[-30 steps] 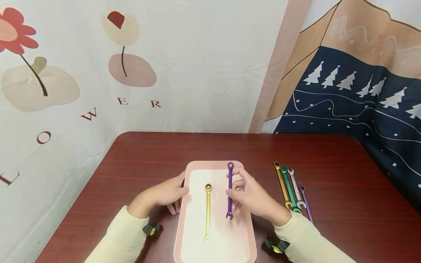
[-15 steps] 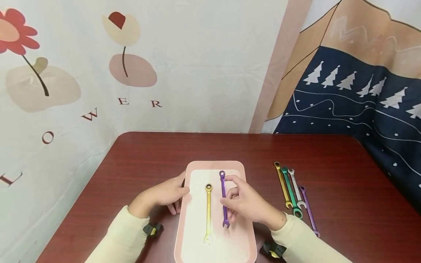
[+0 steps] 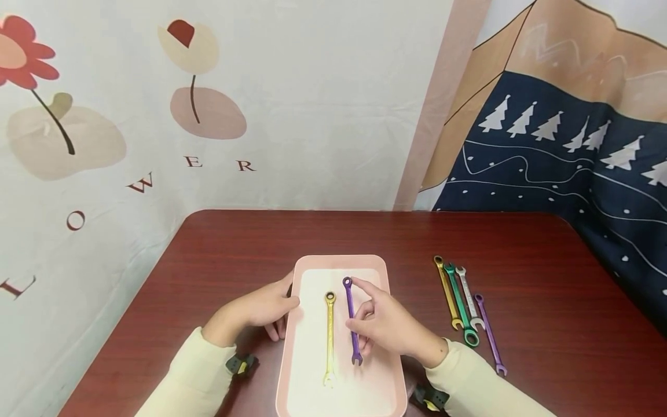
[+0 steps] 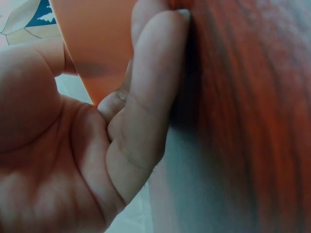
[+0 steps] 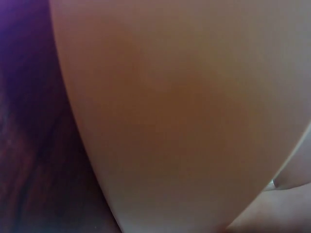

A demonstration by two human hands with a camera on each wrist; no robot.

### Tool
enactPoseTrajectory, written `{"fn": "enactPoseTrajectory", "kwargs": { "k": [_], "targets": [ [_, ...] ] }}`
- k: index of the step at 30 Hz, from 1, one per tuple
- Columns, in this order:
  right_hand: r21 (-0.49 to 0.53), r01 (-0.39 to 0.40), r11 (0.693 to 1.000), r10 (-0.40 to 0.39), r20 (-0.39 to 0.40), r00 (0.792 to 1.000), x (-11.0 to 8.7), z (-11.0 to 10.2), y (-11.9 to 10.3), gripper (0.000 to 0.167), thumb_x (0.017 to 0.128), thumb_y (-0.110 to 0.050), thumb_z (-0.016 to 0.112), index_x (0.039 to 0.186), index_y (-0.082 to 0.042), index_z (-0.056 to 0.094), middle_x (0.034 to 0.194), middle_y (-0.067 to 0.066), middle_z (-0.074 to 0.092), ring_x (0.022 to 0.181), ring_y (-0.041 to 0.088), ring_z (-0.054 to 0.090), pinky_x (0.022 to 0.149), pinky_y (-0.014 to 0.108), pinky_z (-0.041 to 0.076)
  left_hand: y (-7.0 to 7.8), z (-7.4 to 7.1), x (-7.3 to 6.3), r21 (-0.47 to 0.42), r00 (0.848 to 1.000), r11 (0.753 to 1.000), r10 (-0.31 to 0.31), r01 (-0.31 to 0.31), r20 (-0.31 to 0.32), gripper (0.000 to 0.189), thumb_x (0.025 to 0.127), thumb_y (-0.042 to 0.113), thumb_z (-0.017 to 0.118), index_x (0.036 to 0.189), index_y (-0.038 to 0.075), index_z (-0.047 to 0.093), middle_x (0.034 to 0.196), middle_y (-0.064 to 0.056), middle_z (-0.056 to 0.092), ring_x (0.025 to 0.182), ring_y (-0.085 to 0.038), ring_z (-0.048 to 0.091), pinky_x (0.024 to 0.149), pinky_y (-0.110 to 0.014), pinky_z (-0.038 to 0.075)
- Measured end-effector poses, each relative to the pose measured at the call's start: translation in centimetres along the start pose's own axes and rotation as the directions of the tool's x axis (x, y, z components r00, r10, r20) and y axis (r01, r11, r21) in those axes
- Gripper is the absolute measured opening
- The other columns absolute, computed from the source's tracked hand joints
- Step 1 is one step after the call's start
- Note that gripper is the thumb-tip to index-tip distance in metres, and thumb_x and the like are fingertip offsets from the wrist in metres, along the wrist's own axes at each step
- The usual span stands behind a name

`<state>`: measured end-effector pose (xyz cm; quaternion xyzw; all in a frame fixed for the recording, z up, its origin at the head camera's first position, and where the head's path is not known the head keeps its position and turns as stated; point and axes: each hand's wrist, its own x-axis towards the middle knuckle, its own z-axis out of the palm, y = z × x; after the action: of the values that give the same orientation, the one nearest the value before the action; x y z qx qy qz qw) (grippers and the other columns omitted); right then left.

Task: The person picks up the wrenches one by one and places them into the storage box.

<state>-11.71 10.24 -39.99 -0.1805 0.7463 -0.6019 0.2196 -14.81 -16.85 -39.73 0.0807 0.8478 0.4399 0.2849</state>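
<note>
In the head view, my right hand (image 3: 388, 324) pinches a purple combination wrench (image 3: 351, 304) between thumb and fingers, its index fingertip at the ring end. The wrench lies low over the right half of a pink tray (image 3: 341, 262), ring end pointing away. Left of it, a yellow combination wrench (image 3: 330, 336) rests on the tray floor, roughly parallel. My left hand (image 3: 260, 307) grips the tray's left side, thumb over the rim and fingers down outside the wall. The left wrist view shows those fingers (image 4: 150, 77) against the tray wall (image 4: 97, 34); tray wall (image 5: 175, 121) fills most of the right wrist view.
On the dark red wooden table (image 3: 250, 237), right of the tray, lie a gold wrench (image 3: 448, 292), a green wrench (image 3: 460, 301), a silver wrench (image 3: 469, 298) and another purple wrench (image 3: 490, 336). A printed cloth (image 3: 323, 104) hangs behind the table's far edge.
My right hand has brought the purple wrench left and nearer to me, lower toward the tray floor and closer to the yellow wrench. My left hand stays at the tray's side.
</note>
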Motion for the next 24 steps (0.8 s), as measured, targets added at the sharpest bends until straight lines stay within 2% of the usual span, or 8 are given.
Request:
{"fn": "enactPoseTrajectory", "kwargs": {
  "k": [5,8,15,24],
  "targets": [
    [-0.025,-0.010,1.000,0.010,-0.001,1.000,0.0,0.3,-0.2,0.085,0.088,0.001,0.068,0.158,-0.002,0.020,0.070,0.006,0.063,0.047,0.014,0.063,0.047,0.041,0.060,0.0,0.0,-0.1,-0.001,1.000,1.000,-0.003,0.003,0.004,0.077,0.097,0.013,0.041,0.161,0.025,-0.001,0.059,-0.014,0.063,0.043,-0.022,0.060,0.044,-0.042,0.058],
    [-0.089,-0.010,0.996,0.010,0.000,1.000,0.1,0.4,-0.4,0.084,0.088,0.002,0.068,0.157,-0.002,0.020,0.069,0.006,0.064,0.046,0.015,0.063,0.046,0.040,0.059,0.0,0.0,-0.1,0.000,1.000,1.000,0.000,0.000,0.001,0.077,0.097,0.013,0.041,0.161,0.025,0.001,0.059,-0.014,0.063,0.044,-0.022,0.061,0.044,-0.042,0.058],
    [-0.261,-0.017,0.965,0.034,0.059,0.998,0.7,0.8,-0.8,0.082,0.088,0.002,0.066,0.157,0.002,0.020,0.065,0.003,0.064,0.040,0.012,0.061,0.042,0.036,0.057,-0.2,-0.1,-0.2,-0.007,1.000,1.000,-0.002,0.002,-0.001,0.076,0.096,0.013,0.042,0.160,0.024,0.004,0.058,-0.014,0.064,0.045,-0.023,0.062,0.044,-0.042,0.058],
    [-0.347,-0.027,0.937,0.057,0.076,0.995,1.0,0.9,-0.5,0.074,0.088,0.003,0.062,0.153,0.007,0.027,0.055,0.001,0.063,0.036,0.010,0.059,0.040,0.030,0.054,-0.1,0.1,0.0,-0.004,1.000,1.000,0.001,-0.001,-0.003,0.074,0.095,0.013,0.042,0.160,0.024,0.007,0.059,-0.014,0.064,0.045,-0.023,0.062,0.044,-0.042,0.058]
  ]
}}
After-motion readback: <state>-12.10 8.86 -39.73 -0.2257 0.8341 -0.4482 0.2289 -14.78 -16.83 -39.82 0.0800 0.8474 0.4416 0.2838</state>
